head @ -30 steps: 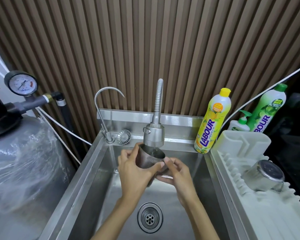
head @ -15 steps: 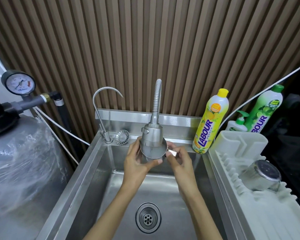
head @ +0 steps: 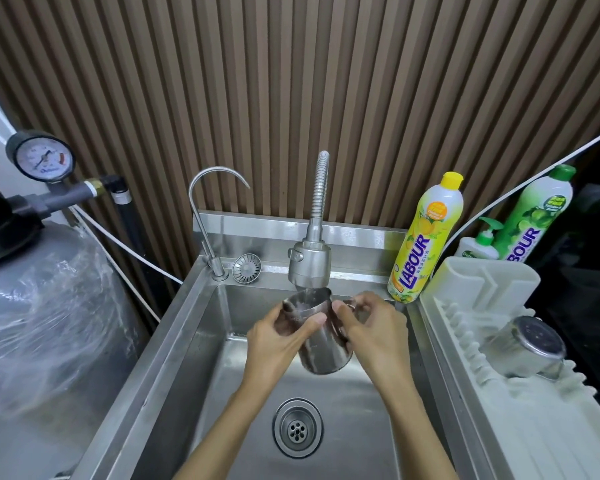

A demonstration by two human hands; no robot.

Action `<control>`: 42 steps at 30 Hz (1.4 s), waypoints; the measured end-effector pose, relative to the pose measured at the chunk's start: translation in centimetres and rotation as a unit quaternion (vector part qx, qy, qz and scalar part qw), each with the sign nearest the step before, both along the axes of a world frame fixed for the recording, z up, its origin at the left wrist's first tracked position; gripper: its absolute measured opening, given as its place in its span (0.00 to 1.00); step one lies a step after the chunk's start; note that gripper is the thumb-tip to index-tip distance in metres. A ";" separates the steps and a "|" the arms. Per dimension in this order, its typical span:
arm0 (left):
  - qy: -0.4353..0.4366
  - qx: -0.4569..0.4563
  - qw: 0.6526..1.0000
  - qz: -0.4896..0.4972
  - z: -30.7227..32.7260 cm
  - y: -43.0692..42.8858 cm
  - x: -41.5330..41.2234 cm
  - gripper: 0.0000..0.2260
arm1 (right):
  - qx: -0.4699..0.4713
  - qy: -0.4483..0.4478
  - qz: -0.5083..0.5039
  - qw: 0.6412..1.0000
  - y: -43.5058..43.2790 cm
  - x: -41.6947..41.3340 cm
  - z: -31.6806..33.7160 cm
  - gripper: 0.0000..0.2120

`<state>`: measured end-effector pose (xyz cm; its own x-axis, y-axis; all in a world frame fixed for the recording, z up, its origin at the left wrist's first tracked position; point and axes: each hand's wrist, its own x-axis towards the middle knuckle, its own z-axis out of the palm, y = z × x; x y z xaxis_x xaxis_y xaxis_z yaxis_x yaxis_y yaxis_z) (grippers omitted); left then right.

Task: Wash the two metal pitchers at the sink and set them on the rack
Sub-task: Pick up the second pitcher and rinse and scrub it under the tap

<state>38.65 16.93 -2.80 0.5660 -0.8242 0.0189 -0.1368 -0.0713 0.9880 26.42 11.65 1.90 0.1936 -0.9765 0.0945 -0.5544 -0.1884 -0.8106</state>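
A wall of brown vertical slats (head: 326, 98) backs a stainless steel sink (head: 194, 341). Over the basin, a metal pitcher (head: 321, 344) is held upright and slightly tilted, its mouth just beneath the spray head of the flexible-neck tap (head: 309, 265). The left hand (head: 274, 344) wraps the pitcher's left side, thumb pressed across the front of the body near the rim. The right hand (head: 374, 330) closes on the right side where the handle sits, fingers curled around it. Whether water is running cannot be told for certain.

Below the hands lies the round drain (head: 297, 427) in the basin floor. On the rear ledge stand a slim gooseneck tap (head: 208, 220) and, just beside it, a small strainer disc (head: 246, 268). At the sink's right rear corner stands a yellow dish-soap bottle (head: 426, 237); further right are a small pump bottle (head: 478, 242) and a green dish-soap bottle (head: 537, 213).

To the right of the sink sits a white drying rack (head: 499, 427), with the second metal pitcher (head: 523, 348) lying on it, base facing the camera. Far left, a grey plastic-wrapped tank (head: 49, 323) carries a pressure gauge (head: 41, 157).
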 end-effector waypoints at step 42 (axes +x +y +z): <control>-0.285 0.006 0.945 0.161 0.1 0.5 -0.3 0.44 | 0.245 -0.386 0.117 0.881 -0.5 0.6 -5.2 0.07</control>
<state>38.32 17.41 -2.71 0.6876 -0.6133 0.3886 -0.6162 -0.2099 0.7591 27.06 11.13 -3.25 0.4580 -0.8786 -0.1352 0.2067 0.2532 -0.9451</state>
